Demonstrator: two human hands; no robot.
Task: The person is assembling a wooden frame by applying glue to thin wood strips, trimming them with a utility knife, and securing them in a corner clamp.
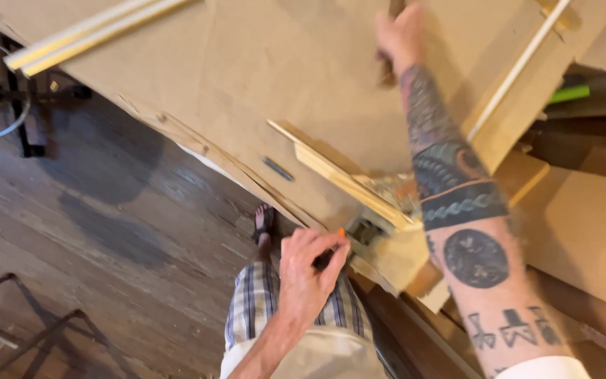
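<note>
The left hand (pixel 310 270) grips an orange-tipped tool (pixel 337 242), its tip toward one o'clock at the wood strip (pixel 341 179); the right hand (pixel 400 35) presses the board (pixel 261 77) at twelve, fingers hidden.

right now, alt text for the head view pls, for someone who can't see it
Seen from above, a person's left hand pinches a small orange-tipped tool at the edge of a brown board. Their tattooed right hand reaches across to the board's far side. Wood strips lie on the board, above a dark plank floor.
</note>
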